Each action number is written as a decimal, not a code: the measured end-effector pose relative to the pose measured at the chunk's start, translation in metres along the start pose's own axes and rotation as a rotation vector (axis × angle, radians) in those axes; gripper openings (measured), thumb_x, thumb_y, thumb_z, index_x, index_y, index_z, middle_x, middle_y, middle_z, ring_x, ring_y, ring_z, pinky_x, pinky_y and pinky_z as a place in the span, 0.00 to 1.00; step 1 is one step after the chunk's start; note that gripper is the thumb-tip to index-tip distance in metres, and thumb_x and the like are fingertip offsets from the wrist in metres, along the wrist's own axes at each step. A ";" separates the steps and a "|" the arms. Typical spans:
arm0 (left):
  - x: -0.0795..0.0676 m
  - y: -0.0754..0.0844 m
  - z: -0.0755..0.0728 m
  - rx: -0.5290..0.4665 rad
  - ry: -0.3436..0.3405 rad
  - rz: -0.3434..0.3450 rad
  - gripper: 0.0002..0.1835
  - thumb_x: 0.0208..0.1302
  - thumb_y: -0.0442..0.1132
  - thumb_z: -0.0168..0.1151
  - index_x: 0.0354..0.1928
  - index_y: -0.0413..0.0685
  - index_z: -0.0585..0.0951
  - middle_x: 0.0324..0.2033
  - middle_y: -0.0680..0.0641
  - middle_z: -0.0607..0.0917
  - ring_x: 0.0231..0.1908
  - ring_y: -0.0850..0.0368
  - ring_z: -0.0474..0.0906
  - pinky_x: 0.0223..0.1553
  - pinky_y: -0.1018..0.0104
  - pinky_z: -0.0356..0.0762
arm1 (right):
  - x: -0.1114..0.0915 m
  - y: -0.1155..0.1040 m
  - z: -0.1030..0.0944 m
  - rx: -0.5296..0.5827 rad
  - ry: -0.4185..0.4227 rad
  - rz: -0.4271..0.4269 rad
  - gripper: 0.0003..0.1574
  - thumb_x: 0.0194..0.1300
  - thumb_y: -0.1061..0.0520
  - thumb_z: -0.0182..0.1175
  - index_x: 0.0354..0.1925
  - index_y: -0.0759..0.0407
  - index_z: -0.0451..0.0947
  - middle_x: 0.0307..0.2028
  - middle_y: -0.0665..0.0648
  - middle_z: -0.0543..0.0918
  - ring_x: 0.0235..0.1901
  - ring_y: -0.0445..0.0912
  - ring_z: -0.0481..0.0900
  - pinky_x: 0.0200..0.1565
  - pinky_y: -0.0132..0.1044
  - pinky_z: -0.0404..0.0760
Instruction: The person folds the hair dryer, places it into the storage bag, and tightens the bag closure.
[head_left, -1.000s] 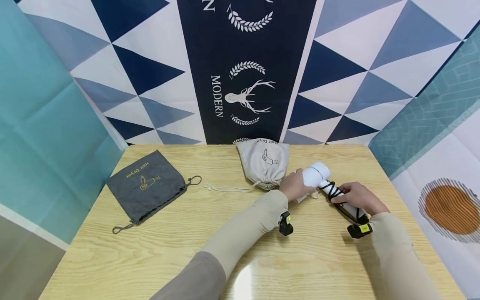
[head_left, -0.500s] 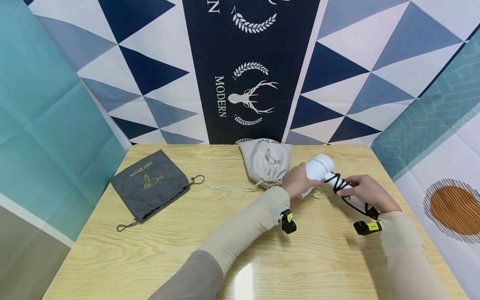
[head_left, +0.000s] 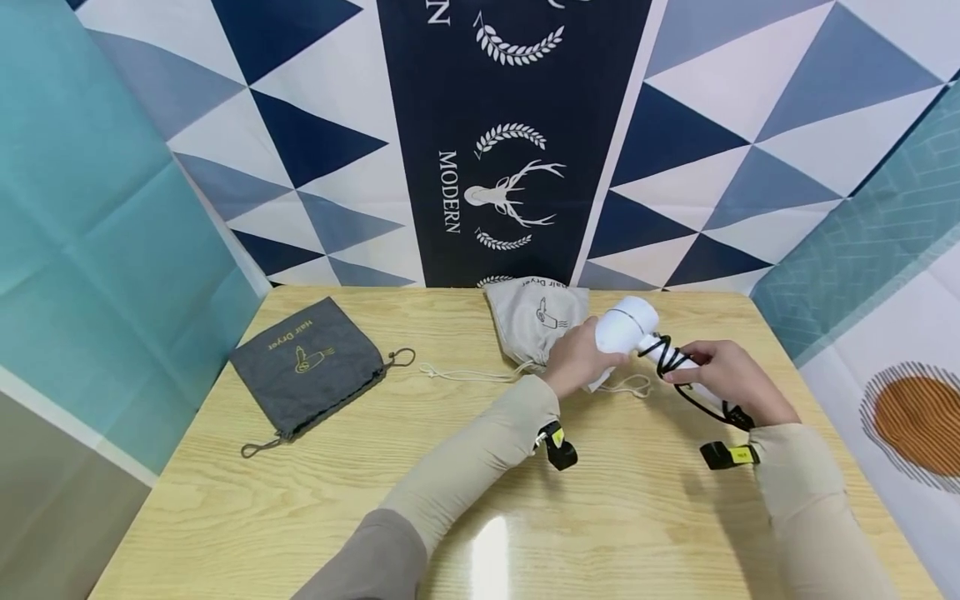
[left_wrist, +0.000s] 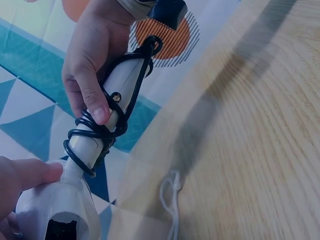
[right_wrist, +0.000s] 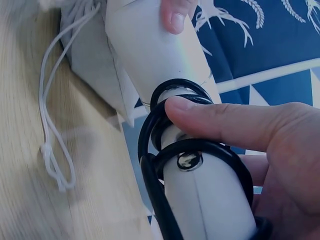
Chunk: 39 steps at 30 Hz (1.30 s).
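Both hands hold a white hair dryer (head_left: pixel 628 323) over the right back part of the table. My left hand (head_left: pixel 576 360) grips its barrel, thumb near where the handle joins in the left wrist view. Round the handle (left_wrist: pixel 125 80) my right hand (head_left: pixel 729 379) has its thumb and fingers, with the thumb lying over the wound black cord (right_wrist: pixel 150 175). Below the dryer, its shadow falls on the wood. Just behind my left hand is a light beige drawstring bag (head_left: pixel 525 321) printed "Hair Dryer", bulging and partly covered by that hand.
A flat dark grey drawstring bag (head_left: pixel 307 367), also printed "Hair Dryer", lies at the table's left. White drawstrings (head_left: pixel 468 375) trail from the beige bag across the wooden table (head_left: pixel 337 500). Patterned cloth (head_left: pixel 502 150) stands along the table's back and sides.
Both hands have raised the hair dryer from low over the table and shifted it slightly back. The head view has turned a little left. Both bags stay where they were.
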<state>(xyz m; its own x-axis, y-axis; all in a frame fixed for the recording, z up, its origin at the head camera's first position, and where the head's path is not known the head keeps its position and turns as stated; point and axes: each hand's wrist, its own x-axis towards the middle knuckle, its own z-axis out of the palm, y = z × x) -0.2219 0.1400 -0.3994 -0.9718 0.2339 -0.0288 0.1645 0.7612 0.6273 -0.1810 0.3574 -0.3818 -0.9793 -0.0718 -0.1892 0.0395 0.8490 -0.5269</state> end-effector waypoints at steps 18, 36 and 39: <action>-0.007 -0.036 -0.044 -0.053 0.017 0.045 0.39 0.54 0.56 0.71 0.66 0.54 0.70 0.46 0.49 0.84 0.38 0.56 0.79 0.32 0.68 0.69 | 0.006 -0.042 0.014 0.016 0.054 -0.079 0.39 0.59 0.36 0.66 0.54 0.65 0.78 0.45 0.65 0.81 0.38 0.51 0.71 0.36 0.37 0.69; -0.010 -0.070 -0.062 -0.131 0.013 0.004 0.42 0.55 0.53 0.71 0.71 0.52 0.66 0.60 0.46 0.80 0.47 0.50 0.80 0.42 0.61 0.75 | 0.017 -0.062 0.034 0.092 0.040 -0.127 0.37 0.63 0.38 0.63 0.57 0.65 0.76 0.43 0.64 0.81 0.39 0.51 0.76 0.35 0.37 0.73; -0.013 -0.075 -0.062 -0.127 0.018 -0.006 0.43 0.55 0.54 0.71 0.71 0.51 0.66 0.60 0.46 0.79 0.48 0.50 0.80 0.43 0.61 0.76 | 0.017 -0.062 0.039 0.111 0.033 -0.126 0.37 0.64 0.38 0.62 0.59 0.65 0.74 0.47 0.67 0.80 0.43 0.53 0.77 0.38 0.38 0.74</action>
<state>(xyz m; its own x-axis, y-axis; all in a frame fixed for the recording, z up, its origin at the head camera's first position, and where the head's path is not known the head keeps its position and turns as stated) -0.2321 0.0422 -0.3977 -0.9757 0.2181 -0.0194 0.1375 0.6791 0.7210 -0.1922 0.2829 -0.3843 -0.9838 -0.1556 -0.0892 -0.0645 0.7709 -0.6337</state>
